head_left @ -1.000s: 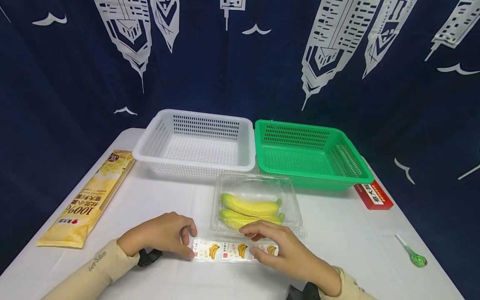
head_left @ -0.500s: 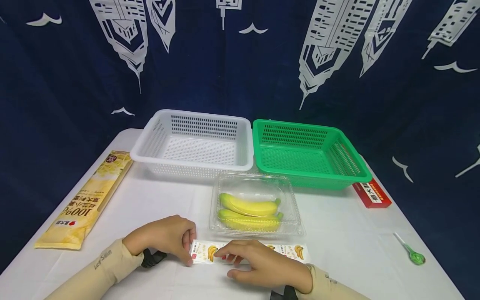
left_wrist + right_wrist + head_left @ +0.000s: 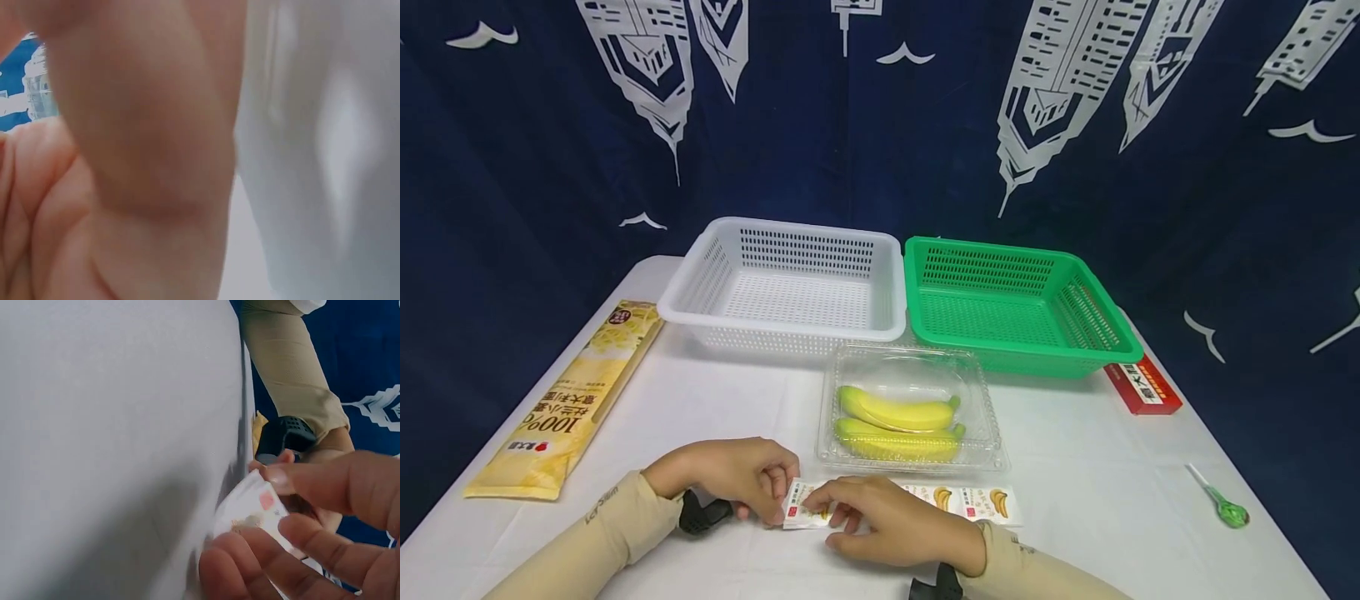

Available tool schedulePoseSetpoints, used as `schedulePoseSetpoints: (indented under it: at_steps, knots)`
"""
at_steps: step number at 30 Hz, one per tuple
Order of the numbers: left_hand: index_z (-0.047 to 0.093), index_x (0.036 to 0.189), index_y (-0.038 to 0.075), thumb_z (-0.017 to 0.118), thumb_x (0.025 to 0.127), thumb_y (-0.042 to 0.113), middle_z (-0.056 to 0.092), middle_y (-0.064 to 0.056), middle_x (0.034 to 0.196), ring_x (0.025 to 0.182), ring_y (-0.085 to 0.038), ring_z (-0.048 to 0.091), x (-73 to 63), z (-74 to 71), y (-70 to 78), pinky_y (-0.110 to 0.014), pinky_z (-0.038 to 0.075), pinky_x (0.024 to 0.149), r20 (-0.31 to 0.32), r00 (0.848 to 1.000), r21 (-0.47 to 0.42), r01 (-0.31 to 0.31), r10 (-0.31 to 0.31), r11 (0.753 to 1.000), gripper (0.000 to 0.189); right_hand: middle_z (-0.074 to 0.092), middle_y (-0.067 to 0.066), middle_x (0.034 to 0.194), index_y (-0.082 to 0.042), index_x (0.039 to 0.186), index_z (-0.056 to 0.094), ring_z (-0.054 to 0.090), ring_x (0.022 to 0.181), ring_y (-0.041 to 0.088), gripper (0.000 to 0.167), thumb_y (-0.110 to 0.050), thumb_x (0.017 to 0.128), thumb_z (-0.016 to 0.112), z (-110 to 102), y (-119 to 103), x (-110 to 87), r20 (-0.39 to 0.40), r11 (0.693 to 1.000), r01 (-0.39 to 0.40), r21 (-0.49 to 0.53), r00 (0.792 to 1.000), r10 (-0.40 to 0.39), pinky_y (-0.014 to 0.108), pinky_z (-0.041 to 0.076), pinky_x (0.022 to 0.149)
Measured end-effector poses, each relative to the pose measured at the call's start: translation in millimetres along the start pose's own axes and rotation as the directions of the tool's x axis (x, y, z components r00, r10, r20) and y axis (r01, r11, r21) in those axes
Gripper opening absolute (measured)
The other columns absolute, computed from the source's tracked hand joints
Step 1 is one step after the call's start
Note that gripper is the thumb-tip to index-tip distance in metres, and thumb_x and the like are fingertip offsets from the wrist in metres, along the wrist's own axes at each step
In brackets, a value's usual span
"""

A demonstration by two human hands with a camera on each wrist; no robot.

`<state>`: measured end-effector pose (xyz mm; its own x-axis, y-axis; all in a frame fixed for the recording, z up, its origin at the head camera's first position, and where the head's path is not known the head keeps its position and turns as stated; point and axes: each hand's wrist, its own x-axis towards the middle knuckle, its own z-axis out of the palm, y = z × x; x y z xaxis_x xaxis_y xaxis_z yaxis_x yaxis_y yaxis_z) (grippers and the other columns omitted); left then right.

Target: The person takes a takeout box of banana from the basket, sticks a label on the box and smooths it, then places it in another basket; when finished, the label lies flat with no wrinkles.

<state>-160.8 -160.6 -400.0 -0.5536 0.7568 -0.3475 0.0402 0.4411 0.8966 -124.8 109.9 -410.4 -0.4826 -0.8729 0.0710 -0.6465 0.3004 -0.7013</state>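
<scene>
A white strip of labels [image 3: 917,498] printed with bananas lies on the table in front of me. My left hand [image 3: 741,477] pinches its left end between thumb and fingers. Over the left half of the strip is my right hand [image 3: 895,521], its fingers bent loosely and the index fingertip right at the printed surface. The right wrist view shows the label strip [image 3: 256,509] close among the right fingers, near the left fingertips. Skin fills most of the left wrist view, hiding the strip. Behind the hands, a clear plastic clamshell box [image 3: 985,383] holds two bananas [image 3: 898,437].
At the back stand a white basket [image 3: 782,325] and a green basket [image 3: 1022,346]. A yellow noodle packet [image 3: 565,408] lies at left. On the right are a red box [image 3: 1153,387] and a green lollipop [image 3: 1228,510].
My right hand has moved left along the strip toward the left hand, uncovering the strip's right part. The left hand stays at the left end, its fingers drawn closer together.
</scene>
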Motion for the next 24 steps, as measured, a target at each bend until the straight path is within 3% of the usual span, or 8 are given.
schedulePoseSetpoints:
  at_steps: [5,9,15,21,24]
  knots:
    - [0.065,0.096,0.006,0.071,0.092,-0.005,0.071,0.004,0.08,0.066,-0.004,0.061,4.1,-0.8,-3.3,-0.012,0.048,0.052,0.102,0.992,-0.065,-0.068,0.074,0.996,0.013,0.074,0.006,0.119,-0.002,0.127,0.068,0.063,0.094,-0.007,0.028,-0.003,0.1,0.075,5.8,-1.9,4.0,-0.05,0.998,-0.062,0.033,0.997,0.063,0.011,0.057,0.08]
    - [0.064,0.1,0.003,0.071,0.096,-0.004,0.073,0.005,0.083,0.072,-0.002,0.063,8.4,0.2,-4.9,-0.012,0.05,0.056,0.137,0.985,-0.126,-0.086,0.103,0.988,0.01,0.074,0.002,0.108,-0.005,0.117,0.069,0.063,0.087,-0.009,0.023,-0.004,0.096,0.079,9.0,-2.0,6.0,-0.103,0.991,-0.103,0.088,0.988,0.112,0.013,0.058,0.076]
    - [0.063,0.101,0.003,0.072,0.097,-0.003,0.074,0.003,0.087,0.077,-0.004,0.066,14.9,7.1,-4.4,-0.014,0.053,0.061,0.13,0.985,-0.218,-0.087,0.118,0.972,0.011,0.072,-0.006,0.089,-0.009,0.101,0.067,0.062,0.077,-0.01,0.023,-0.015,0.093,0.088,12.6,-0.1,7.3,-0.156,0.984,-0.133,0.116,0.976,0.15,0.014,0.057,0.069]
    - [0.063,0.099,0.004,0.073,0.096,-0.004,0.073,0.003,0.088,0.081,-0.005,0.071,17.6,12.6,-2.2,-0.015,0.056,0.064,0.112,0.988,-0.268,-0.074,0.108,0.96,0.013,0.066,-0.01,0.08,-0.012,0.093,0.064,0.056,0.07,-0.011,0.028,-0.023,0.092,0.09,15.8,0.6,6.5,-0.221,0.993,-0.097,0.059,0.969,0.108,0.013,0.054,0.063]
    - [0.063,0.098,0.005,0.074,0.096,-0.003,0.074,0.003,0.089,0.081,-0.006,0.071,16.8,11.8,-3.0,-0.016,0.056,0.063,0.11,0.988,-0.271,-0.074,0.107,0.96,0.014,0.064,-0.014,0.081,-0.015,0.094,0.064,0.054,0.07,-0.013,0.025,-0.024,0.094,0.088,20.9,11.4,6.2,-0.249,0.997,-0.057,0.046,0.966,0.067,0.012,0.054,0.063]
